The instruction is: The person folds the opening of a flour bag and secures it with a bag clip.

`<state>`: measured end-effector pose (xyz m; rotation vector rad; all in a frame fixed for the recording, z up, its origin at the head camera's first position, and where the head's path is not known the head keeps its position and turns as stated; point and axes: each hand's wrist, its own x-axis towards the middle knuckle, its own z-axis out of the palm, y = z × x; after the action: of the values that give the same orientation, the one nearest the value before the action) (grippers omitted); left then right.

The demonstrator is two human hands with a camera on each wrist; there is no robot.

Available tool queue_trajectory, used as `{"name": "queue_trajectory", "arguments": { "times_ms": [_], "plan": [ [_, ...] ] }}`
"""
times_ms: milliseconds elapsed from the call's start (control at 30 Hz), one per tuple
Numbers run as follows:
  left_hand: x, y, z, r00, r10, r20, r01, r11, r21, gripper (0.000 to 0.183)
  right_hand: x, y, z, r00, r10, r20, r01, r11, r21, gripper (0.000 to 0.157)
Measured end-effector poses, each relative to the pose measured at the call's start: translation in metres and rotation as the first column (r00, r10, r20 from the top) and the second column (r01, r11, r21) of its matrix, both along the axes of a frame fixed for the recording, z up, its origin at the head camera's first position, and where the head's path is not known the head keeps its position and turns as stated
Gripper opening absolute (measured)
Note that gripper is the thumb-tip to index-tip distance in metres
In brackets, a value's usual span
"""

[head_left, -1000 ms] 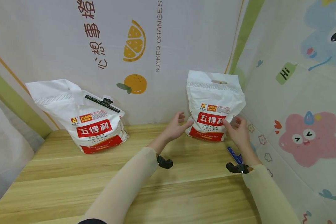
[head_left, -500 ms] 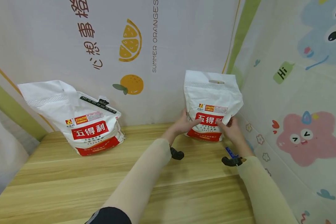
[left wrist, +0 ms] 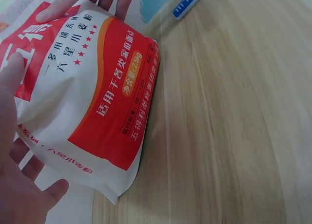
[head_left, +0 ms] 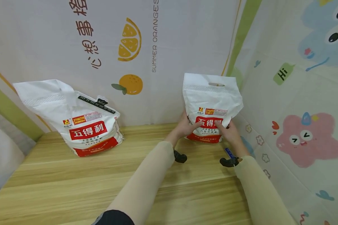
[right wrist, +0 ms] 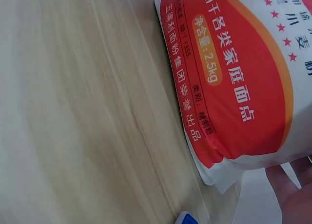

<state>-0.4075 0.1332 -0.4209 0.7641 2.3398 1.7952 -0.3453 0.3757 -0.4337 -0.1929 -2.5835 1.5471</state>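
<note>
In the head view, a white and red bag of flour (head_left: pixel 212 98) stands upright at the back right of the table. My left hand (head_left: pixel 183 127) grips its left side, thumb across the printed front and fingers around the side. On the other side my right hand (head_left: pixel 229 132) holds it the same way, its thumb on the red label. The left wrist view shows the bag's lower front (left wrist: pixel 114 95) close up, with the left fingers (left wrist: pixel 30 166) at its side. In the right wrist view the bottom edge of the bag (right wrist: pixel 234 87) sits close over the wood.
A second flour bag (head_left: pixel 87 134) leans at the left, its top folded over under a long black clip (head_left: pixel 97 104). A blue clip-like strip (head_left: pixel 229 152) lies beside my right wrist. Printed cloth walls (head_left: pixel 169 100) border the wooden table (head_left: pixel 101 181) behind and at the right.
My left hand has moved right onto the bag and both hands have closed on its sides. The bag's top tilts slightly differently. The view has shifted a little.
</note>
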Motion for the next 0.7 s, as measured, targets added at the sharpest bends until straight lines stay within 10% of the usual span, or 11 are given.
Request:
{"name": "queue_trajectory", "arguments": {
  "times_ms": [333,700],
  "plan": [
    [0.016,-0.009,0.004,0.993,0.113,0.036,-0.108,0.987,-0.122,0.058,0.007,-0.003,0.0,0.999,0.018,0.03,-0.018,1.0,-0.02,0.096],
    [0.023,-0.021,0.0,0.995,-0.011,0.103,0.01,1.0,0.004,0.061,0.013,-0.006,0.0,0.999,0.028,0.018,-0.028,0.999,0.027,0.096]
  ]
}}
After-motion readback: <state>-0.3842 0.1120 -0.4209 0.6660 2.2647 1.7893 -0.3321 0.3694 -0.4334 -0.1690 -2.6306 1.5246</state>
